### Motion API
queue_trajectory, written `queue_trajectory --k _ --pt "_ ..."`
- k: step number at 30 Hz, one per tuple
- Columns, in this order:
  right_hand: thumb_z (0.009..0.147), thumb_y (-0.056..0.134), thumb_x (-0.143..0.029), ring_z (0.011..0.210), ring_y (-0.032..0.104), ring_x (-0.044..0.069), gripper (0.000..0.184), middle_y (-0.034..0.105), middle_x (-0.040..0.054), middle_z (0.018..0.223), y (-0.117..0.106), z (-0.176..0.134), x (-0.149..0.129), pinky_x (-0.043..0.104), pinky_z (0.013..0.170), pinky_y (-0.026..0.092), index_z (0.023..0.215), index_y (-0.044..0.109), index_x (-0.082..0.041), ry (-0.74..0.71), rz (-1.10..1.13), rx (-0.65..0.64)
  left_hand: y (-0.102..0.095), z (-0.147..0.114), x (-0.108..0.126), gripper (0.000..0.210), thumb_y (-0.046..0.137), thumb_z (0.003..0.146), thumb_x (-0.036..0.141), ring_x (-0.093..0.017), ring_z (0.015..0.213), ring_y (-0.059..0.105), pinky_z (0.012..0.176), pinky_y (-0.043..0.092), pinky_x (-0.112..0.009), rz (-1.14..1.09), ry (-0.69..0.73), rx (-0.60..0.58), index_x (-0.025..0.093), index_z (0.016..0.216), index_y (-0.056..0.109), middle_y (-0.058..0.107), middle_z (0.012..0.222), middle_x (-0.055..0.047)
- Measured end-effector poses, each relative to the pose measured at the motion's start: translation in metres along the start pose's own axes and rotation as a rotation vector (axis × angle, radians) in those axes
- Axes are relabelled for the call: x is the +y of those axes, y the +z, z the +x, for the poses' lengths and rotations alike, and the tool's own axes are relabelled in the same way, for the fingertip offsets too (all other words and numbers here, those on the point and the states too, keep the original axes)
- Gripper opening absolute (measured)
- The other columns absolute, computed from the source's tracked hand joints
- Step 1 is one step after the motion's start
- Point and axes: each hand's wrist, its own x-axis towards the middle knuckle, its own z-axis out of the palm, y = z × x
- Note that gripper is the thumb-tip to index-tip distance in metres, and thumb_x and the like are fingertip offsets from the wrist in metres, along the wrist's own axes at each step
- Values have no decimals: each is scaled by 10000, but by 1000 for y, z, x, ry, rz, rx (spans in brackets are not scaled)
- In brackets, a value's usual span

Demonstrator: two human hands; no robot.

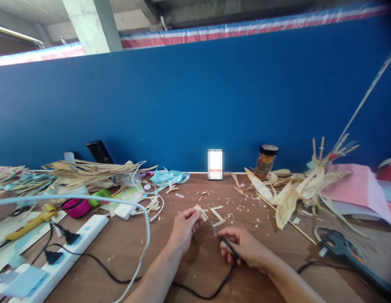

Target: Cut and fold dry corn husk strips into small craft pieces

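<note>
My left hand is closed, pinching a short pale strip of corn husk between thumb and fingers. Closed around the black handle of a slim metal-bladed tool, my right hand points it up and left. The tool's tip meets or overlaps the strip's lower end; its exact kind is unclear. Just beyond lie cut husk pieces, angled on the brown table. Small pale scraps are scattered to the right of them.
On the left are a white power strip, a yellow glue gun and a pile of dried husks. A black cord runs beneath my hands. Right are a dark glue gun, a husk bundle and a jar.
</note>
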Motion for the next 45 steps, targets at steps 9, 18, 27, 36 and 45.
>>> queue_trajectory --k 9,18,27,36,45 --pt "659 570 -295 447 533 62 364 605 -5 624 1 -2 -4 122 345 310 993 549 -151 10 6 9 -2 3 -3 204 727 570 200 -90 610 585 615 500 -186 9 0 -3 106 740 665 637 679 -36" --pt "645 566 -261 440 530 61 370 605 -11 621 1 1 0 121 338 311 998 548 -151 16 17 15 -1 1 -2 191 732 560 200 -94 612 588 610 502 -185 8 -3 10 110 715 665 635 672 -34" --pt "654 554 -262 440 531 58 356 600 -11 619 -1 2 3 116 339 313 994 550 -155 9 8 11 -1 2 -3 191 730 559 213 -93 605 583 611 496 -192 13 0 4 111 704 658 631 660 -30" --pt "650 550 -256 433 524 54 352 589 -19 601 0 1 1 115 338 306 987 556 -155 15 0 20 0 -1 0 170 729 558 205 -78 574 568 605 491 -191 9 -2 -1 109 670 644 618 628 -14" --pt "655 554 -273 418 514 50 363 585 -21 596 1 2 1 114 332 299 997 552 -151 15 2 18 2 -1 0 174 730 552 212 -79 573 559 604 485 -194 18 7 -2 104 656 643 606 616 -13"
